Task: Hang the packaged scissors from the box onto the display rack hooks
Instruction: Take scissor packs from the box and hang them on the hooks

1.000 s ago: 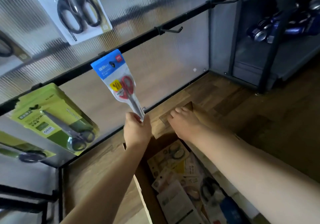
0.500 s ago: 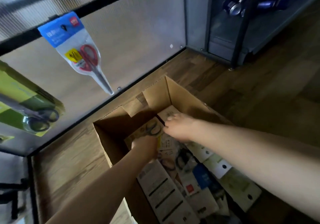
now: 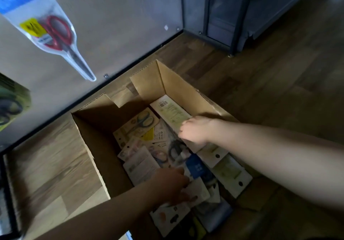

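While both of your hands are down in the cardboard box [image 3: 178, 83], take stock of what you are about to lift: the packaged scissors [image 3: 137, 126] lie in a loose, overlapping heap of flat cards on the box floor, some face up, some showing their printed backs. Your left hand [image 3: 172, 185] rests low on a pale card [image 3: 197, 191] near the front of the heap with fingers spread over it; whether it has actually pinched that card you cannot tell from this angle. Your right hand [image 3: 195, 131] lies against the long white pack [image 3: 171, 112] leaning on the far wall, fingers bent at its edge, though a firm grip is not clear either. Expect each pack to be light and fairly stiff, heavier at the blade end, with slick plastic fronts that will likely slide over one another. Pinch one by the card margin near its punched hanging hole, not the blister, and peel it off singly. One red-handled pack [image 3: 50, 33] already hangs on the rack panel [image 3: 121, 26] above.
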A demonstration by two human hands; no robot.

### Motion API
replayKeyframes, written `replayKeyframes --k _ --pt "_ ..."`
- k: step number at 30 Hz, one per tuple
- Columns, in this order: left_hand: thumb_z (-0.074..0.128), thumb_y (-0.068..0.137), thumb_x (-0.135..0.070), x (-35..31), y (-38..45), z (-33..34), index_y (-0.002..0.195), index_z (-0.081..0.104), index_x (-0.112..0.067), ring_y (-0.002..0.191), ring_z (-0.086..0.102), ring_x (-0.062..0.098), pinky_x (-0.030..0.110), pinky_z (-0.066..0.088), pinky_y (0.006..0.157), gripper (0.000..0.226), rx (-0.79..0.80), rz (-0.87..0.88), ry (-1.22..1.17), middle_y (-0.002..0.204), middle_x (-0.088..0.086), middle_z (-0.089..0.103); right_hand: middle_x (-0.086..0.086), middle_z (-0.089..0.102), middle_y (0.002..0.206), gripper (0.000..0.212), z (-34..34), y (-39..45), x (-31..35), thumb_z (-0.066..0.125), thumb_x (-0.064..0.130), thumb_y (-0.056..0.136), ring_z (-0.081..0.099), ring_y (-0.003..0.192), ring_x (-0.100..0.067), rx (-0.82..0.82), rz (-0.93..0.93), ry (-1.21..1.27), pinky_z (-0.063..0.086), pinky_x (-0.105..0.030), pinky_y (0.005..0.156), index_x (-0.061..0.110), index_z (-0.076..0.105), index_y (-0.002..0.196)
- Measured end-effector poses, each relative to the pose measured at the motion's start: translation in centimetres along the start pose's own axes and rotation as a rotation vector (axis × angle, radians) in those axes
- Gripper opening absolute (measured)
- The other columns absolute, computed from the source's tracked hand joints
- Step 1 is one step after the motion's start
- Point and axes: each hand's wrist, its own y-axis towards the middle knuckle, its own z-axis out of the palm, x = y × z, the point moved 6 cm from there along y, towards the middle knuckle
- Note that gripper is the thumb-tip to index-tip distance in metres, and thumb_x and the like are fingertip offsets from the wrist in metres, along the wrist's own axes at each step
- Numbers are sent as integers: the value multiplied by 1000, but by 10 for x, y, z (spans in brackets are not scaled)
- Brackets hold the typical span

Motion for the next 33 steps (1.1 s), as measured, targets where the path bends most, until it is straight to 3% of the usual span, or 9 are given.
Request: replayKeyframes --k 4,9,12,17,22,25,27,29,33 --pt "50 94 -42 -3 -3 15 121 53 -14 105 51 30 34 40 74 39 88 28 -17 123 10 47 -13 55 116 43 -1 -3 -1 59 -2 81 55 106 -29 -20 -24 -46 52 -41 81 11 52 122" --pt "52 94 -34 5 -12 8 116 55 -13 101 52 26 33 42 78 30 35 -9 -102 117 10 50 -14 54 122 43 -1 -10 4 49 -3 88 52 112 -30 -13 -63 -95 46 -37 78 11 48 129" --pt "51 91 -48 4 -20 1 122 48 -15 100 51 23 30 42 75 45 -26 -45 -98 119 8 47 -14 55 118 39 3 -13 6 48 -1 89 54 107 -30 9 -81 -138 49 -37 79 10 50 127" --pt "62 74 -63 25 -35 -32 136 31 -24 111 43 19 33 45 93 79 -294 -214 -142 130 2 37 -12 56 117 31 0 -7 10 51 6 92 56 106 -28 9 -91 -172 50 -37 86 8 55 123" --pt "62 82 -39 69 -56 -56 131 33 -14 119 36 20 33 37 100 62 -441 -406 -309 126 3 36 -7 54 124 36 6 16 15 52 17 91 54 108 -27 103 -114 -123 51 -41 87 20 54 127" --pt "55 86 -18 92 -69 -56 128 36 -13 123 36 24 33 33 103 46 -509 -513 -417 130 5 38 -6 48 133 39 11 27 19 52 22 93 47 120 -28 160 -142 -215 48 -43 92 19 50 131" --pt "51 86 -7 103 -77 -53 132 36 -13 125 38 25 33 34 103 49 -576 -563 -480 136 6 37 -6 41 142 45 12 33 20 55 22 92 37 130 -28 175 -132 -265 45 -44 97 18 45 136" --pt "51 88 -5 112 -84 -51 133 40 -13 122 44 26 32 38 98 47 -650 -617 -501 134 6 42 -7 32 149 57 12 36 21 59 21 89 28 136 -29 209 -127 -304 42 -45 100 17 37 142" --pt "47 91 -7 127 -95 -54 103 66 -4 92 57 24 26 42 71 23 -817 -693 -459 104 6 55 -8 24 152 71 12 47 24 63 19 87 25 137 -30 236 -107 -362 42 -47 100 17 27 148"
